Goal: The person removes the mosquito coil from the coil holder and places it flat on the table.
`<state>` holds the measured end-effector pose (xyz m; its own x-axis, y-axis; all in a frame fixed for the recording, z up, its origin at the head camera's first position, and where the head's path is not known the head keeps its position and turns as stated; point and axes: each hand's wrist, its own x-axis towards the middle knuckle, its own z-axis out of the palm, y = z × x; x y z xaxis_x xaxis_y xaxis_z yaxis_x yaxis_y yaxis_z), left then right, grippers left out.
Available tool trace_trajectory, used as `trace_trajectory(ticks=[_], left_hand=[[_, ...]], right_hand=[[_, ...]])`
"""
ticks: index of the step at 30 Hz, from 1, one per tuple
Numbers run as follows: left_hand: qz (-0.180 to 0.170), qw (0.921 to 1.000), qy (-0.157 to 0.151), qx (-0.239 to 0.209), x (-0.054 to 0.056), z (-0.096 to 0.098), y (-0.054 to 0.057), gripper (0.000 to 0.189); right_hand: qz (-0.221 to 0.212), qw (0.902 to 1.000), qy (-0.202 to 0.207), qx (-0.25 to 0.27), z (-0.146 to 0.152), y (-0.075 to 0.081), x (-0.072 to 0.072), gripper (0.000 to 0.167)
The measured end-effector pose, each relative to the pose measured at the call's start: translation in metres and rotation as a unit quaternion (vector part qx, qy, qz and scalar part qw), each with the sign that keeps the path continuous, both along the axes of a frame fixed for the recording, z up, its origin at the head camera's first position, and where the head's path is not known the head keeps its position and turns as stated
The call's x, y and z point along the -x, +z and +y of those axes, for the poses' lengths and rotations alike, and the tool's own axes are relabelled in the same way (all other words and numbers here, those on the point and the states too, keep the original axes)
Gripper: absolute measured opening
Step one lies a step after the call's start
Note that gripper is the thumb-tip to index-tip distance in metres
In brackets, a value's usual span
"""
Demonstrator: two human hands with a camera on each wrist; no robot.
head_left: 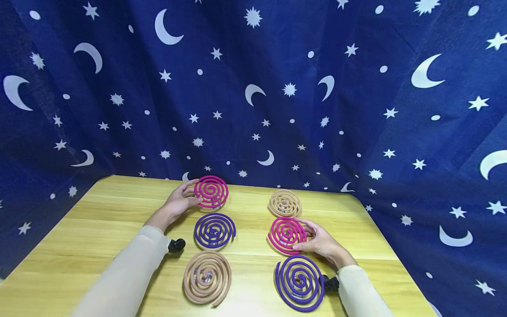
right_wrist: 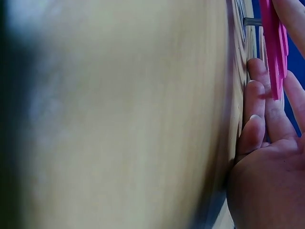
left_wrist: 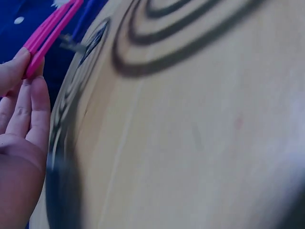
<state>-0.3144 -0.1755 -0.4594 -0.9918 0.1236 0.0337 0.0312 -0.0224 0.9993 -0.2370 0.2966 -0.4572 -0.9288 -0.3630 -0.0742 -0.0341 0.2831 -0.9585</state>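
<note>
At the back left of the table, my left hand point(head_left: 179, 204) pinches the left edge of a pink mosquito coil point(head_left: 211, 191). The left wrist view shows its thumb and fingers point(left_wrist: 40, 95) meeting on the coil's rim. My right hand point(head_left: 322, 240) grips the right edge of another pink mosquito coil point(head_left: 288, 235), thumb on the near side. In the right wrist view this coil point(right_wrist: 275, 52) stands edge-on between the fingers, with a small metal stand beside it. A purple coil point(head_left: 214, 230) lies before the left pink one, and a second purple coil point(head_left: 300, 278) before the right one.
A tan coil point(head_left: 202, 298) lies at the front left, another tan coil point(head_left: 284, 203) at the back right. Small metal pieces show beneath the coils. The wooden table point(head_left: 99, 229) ends at a blue star-and-moon curtain point(head_left: 253, 119). Black gear point(head_left: 176, 245) sits at each wrist.
</note>
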Motion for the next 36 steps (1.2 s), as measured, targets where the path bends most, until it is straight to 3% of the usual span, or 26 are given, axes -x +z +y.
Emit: trace_trajectory(ticks=[5,14,26,36], left_hand=[[0.011,0.9993,0.009,-0.035,0.0,-0.018,0.005,0.077],[0.006,0.9987,0.03,-0.041,-0.006,-0.039,0.013,0.078],[-0.015,0.9983,0.057,0.002,-0.005,-0.046,0.006,0.078],[-0.022,0.9957,0.066,0.061,-0.008,-0.042,0.009,0.077]], right_hand=[[-0.004,0.9999,0.004,0.011,0.001,0.001,0.0,0.093],[-0.009,0.9999,0.004,0.011,0.002,-0.001,0.002,0.092],[-0.012,0.9996,0.009,0.025,0.001,-0.001,0.001,0.092],[-0.014,0.9994,0.014,0.027,0.001,0.0,0.001,0.091]])
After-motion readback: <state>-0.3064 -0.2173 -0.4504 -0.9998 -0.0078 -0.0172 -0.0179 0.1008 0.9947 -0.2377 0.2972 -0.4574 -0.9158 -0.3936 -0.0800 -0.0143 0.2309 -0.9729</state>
